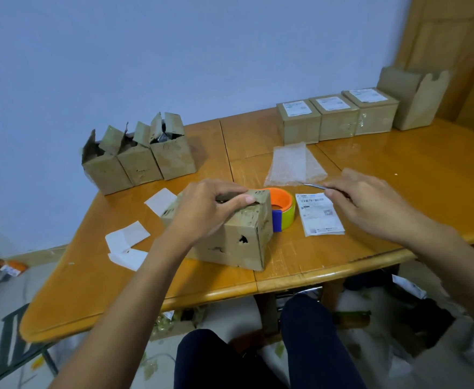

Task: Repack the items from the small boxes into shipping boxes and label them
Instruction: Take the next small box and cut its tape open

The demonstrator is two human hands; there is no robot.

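A worn brown cardboard box (238, 240) stands near the table's front edge. My left hand (205, 206) grips its top, fingers curled over the upper flaps. To the right, my right hand (362, 197) pinches a thin metal blade or tool (313, 186) that points left. Under that hand lies a small stack of printed shipping labels (320, 217). An orange, yellow and blue tape dispenser (283, 211) sits between the box and the labels. Three open small boxes (137, 161) stand at the back left. Three sealed, labelled boxes (336, 117) line the back right.
Bubble wrap (294, 164) lies behind the tape dispenser. An empty open carton (415, 99) stands at the far right beside the sealed boxes. White label backing papers (129, 242) lie at the left of the wooden table (398, 164). Clutter covers the floor below.
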